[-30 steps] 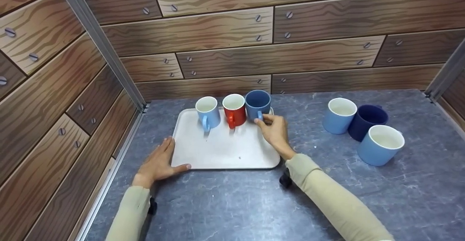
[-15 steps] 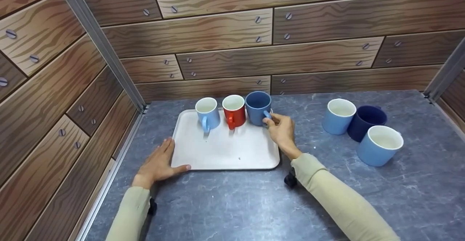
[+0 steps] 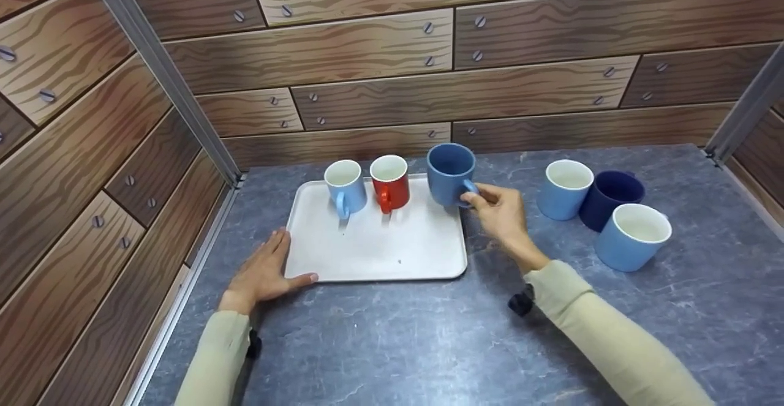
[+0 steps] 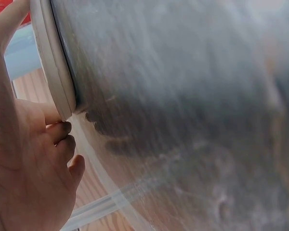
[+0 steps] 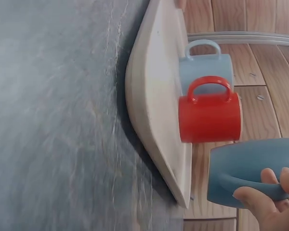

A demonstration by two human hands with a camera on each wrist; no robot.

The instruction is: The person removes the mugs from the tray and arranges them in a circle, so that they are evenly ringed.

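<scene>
A white tray (image 3: 376, 247) lies on the table, with a light blue mug (image 3: 345, 188) and a red mug (image 3: 390, 184) upright along its back edge. My right hand (image 3: 505, 213) pinches the handle of a darker blue mug (image 3: 447, 176) over the tray's back right corner. In the right wrist view, a gap shows between this blue mug (image 5: 253, 166) and the tray (image 5: 156, 91). At the tray's left front corner my left hand (image 3: 260, 274) rests with fingers spread, along the side and the thumb on the front edge. The left wrist view shows its fingers at the tray rim (image 4: 50, 57).
To the right stand a light blue mug (image 3: 565, 191), a dark navy mug (image 3: 606, 201) and another light blue mug (image 3: 632, 239), close together on the grey table (image 3: 392, 345). Wood-patterned walls (image 3: 367, 63) enclose the back and left side, with a metal post (image 3: 165, 75) at the left corner.
My right hand has moved right with the blue mug, which has risen and come away from the red mug. The left hand stays at the tray's corner.
</scene>
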